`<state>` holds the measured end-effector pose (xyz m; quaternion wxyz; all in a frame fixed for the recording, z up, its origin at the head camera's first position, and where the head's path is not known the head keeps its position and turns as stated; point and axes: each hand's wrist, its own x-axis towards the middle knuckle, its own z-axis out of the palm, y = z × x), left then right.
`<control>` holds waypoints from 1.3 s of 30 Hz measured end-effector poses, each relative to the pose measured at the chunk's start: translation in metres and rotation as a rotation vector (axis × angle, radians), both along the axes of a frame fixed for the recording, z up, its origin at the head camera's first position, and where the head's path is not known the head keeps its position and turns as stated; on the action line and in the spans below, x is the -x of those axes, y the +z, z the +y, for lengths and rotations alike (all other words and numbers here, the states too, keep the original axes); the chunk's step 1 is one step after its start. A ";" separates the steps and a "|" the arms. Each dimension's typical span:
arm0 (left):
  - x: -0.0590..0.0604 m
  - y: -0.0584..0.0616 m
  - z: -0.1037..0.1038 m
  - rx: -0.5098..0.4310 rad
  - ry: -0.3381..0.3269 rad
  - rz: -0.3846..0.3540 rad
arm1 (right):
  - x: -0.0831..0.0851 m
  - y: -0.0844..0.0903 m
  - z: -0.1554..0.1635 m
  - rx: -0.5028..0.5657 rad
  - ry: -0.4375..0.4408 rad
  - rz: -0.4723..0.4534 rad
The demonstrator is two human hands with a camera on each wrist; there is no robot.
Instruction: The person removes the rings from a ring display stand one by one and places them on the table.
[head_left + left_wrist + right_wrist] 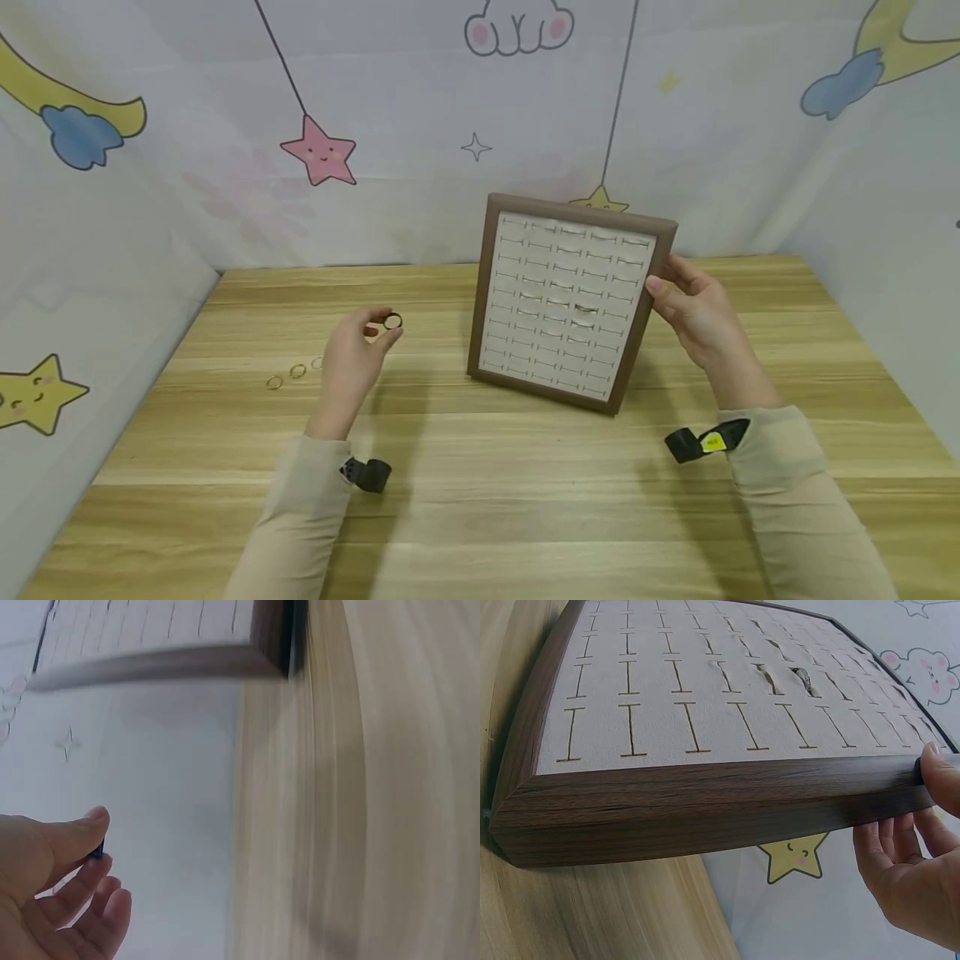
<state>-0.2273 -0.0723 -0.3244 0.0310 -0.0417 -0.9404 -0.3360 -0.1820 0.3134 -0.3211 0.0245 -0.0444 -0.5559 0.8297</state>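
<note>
Between thumb and fingertips, my left hand (352,358) pinches a dark ring (393,321), held above the table to the left of the ring display board (555,304). That board has a brown wooden frame and a pale slotted pad, and it stands tilted back. My right hand (697,312) grips its right edge, with the thumb on the front and fingers behind. One ring (803,679) sits in a slot near the pad's middle. In the left wrist view the dark ring shows only as a small edge between the fingertips.
Left of my left hand, a gold ring (274,382), another gold ring (297,372) and a paler ring (317,363), partly hidden by the hand, lie on the wooden table (495,508). A printed cloth (405,167) hangs behind the table.
</note>
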 end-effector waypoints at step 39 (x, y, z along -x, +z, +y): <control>-0.018 -0.032 -0.164 0.198 0.398 -0.228 | 0.000 0.001 0.000 -0.007 -0.003 -0.007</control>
